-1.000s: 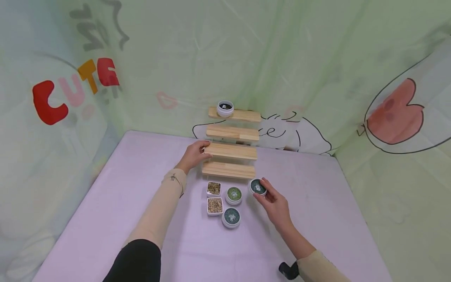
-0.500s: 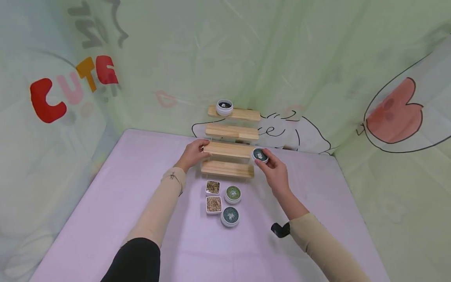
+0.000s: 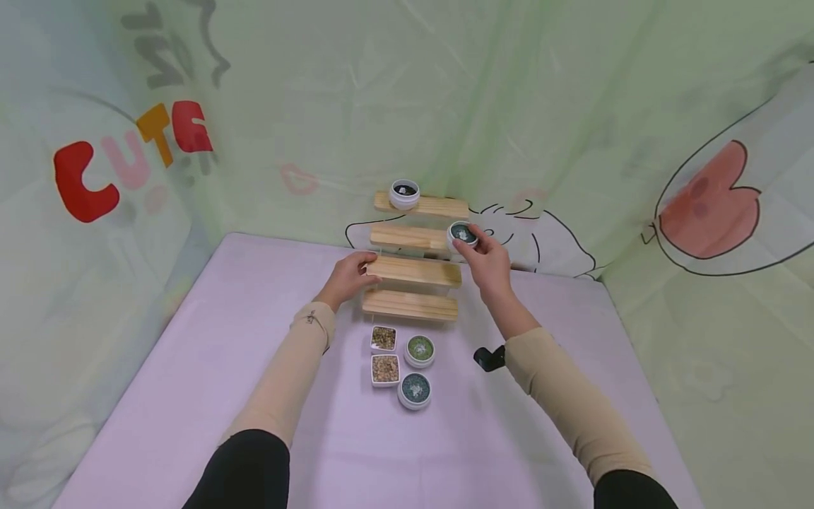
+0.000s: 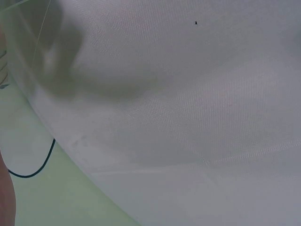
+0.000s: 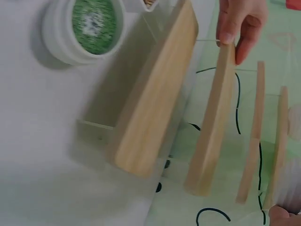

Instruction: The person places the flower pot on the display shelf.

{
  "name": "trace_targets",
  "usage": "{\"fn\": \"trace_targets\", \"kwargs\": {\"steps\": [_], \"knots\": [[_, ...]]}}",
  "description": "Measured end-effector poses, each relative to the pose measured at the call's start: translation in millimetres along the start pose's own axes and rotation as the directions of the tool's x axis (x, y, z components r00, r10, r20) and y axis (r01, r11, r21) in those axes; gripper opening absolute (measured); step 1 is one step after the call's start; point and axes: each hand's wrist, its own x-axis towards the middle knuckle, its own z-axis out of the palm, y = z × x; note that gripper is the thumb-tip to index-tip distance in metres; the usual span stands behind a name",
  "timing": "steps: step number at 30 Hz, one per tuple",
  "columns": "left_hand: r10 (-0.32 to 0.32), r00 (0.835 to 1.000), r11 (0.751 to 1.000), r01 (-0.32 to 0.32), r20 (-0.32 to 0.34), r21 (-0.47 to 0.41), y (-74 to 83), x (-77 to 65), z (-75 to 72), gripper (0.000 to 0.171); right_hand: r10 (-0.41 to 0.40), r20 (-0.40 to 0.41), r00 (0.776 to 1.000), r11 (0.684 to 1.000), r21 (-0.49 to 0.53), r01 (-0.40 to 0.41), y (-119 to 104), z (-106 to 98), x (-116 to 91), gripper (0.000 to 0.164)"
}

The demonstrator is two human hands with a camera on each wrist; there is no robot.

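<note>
A tiered wooden shelf rack (image 3: 413,271) with several pale boards on clear supports stands at the back of the table. My left hand (image 3: 348,278) grips the left end of its second-lowest board, thumb and fingers around the edge, as the right wrist view (image 5: 242,19) also shows. My right hand (image 3: 490,265) pinches a small round white pot (image 3: 462,233) with a dark teal filling at the right end of the second-highest board; whether the pot touches the board I cannot tell. Another white pot (image 3: 403,194) with a dark filling sits on the top board's left part.
In front of the rack are two square white pots of brownish bits (image 3: 384,339), a round pot with green filling (image 3: 420,351) and one with teal filling (image 3: 415,391). Printed cloth walls (image 3: 318,106) stand behind and beside the table (image 3: 210,367).
My right hand has carried the teal-filled pot up and away from me, from beside the lowest board to the second-highest one. The left hand has kept its hold on the rack.
</note>
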Motion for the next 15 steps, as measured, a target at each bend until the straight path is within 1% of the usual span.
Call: {"fn": "trace_targets", "kwargs": {"steps": [7, 9, 15], "knots": [[0.017, 1.0, 1.0, -0.017, 0.0, -0.001, -3.2, 3.3, 0.5, 0.058, -0.011, -0.037, 0.999, 0.998, -0.064, 0.008, -17, 10, 23, 0.059], [0.026, 1.0, 1.0, -0.026, -0.001, -0.003, -2.7, 3.0, 0.5, 0.057, -0.013, -0.046, 0.999, 0.998, -0.062, 0.011, -22, 13, 29, 0.058], [0.016, 1.0, 1.0, -0.016, 0.0, -0.006, -0.3, 0.9, -0.2, 0.057, -0.016, -0.071, 0.997, 0.998, -0.057, 0.012, -28, 23, 44, 0.057]]}}
